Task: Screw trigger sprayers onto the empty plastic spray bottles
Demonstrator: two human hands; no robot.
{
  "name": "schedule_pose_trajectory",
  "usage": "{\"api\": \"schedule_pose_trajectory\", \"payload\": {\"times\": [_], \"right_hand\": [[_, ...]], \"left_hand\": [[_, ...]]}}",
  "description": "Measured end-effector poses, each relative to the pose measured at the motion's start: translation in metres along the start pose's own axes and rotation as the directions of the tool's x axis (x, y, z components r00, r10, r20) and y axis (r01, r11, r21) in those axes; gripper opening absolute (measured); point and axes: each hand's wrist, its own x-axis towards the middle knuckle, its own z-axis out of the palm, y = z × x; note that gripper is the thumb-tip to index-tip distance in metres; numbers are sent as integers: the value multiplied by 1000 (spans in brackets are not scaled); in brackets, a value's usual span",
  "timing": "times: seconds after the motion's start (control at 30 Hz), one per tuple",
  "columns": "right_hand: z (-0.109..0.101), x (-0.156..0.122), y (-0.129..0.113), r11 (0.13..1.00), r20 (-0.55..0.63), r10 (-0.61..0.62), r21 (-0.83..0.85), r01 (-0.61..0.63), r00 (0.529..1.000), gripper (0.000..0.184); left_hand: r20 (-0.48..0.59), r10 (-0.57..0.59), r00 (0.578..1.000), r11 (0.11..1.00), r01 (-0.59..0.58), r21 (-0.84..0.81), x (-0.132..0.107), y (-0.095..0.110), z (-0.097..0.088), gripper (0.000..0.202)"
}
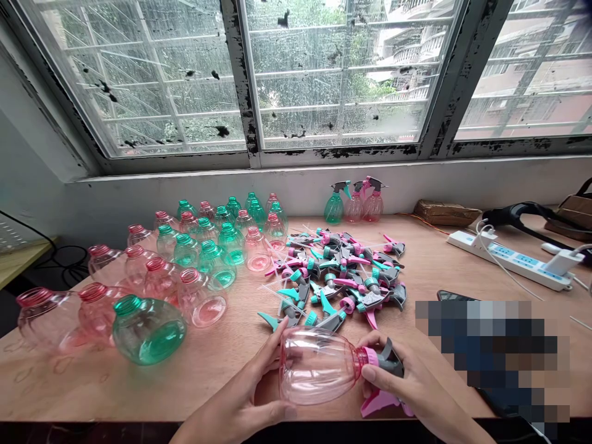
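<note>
A clear pink spray bottle lies on its side between my hands, just above the table's front edge, its neck pointing right. My left hand cups its base end, thumb below and fingers behind. At the neck, my right hand pinches the pink collar of a grey and pink trigger sprayer head, which sits on the bottle's mouth. Whether the collar is fully screwed down cannot be made out. Beyond the bottle spreads a heap of loose sprayer heads in grey, pink and teal, with thin tubes.
Several open pink and green bottles stand at left, the nearest a green bottle. Three bottles with sprayers, including a green one, stand by the wall. At right lie a power strip, a brown package and a blurred-out phone-like object.
</note>
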Motion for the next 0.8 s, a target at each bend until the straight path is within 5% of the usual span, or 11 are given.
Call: {"api": "schedule_pose_trajectory", "payload": {"times": [0.8], "right_hand": [[2,0,-2,1000,-5,-28,7,28,1000,34]], "left_hand": [[-10,-1,1000,999,1,-55,0,2,1,96]]}}
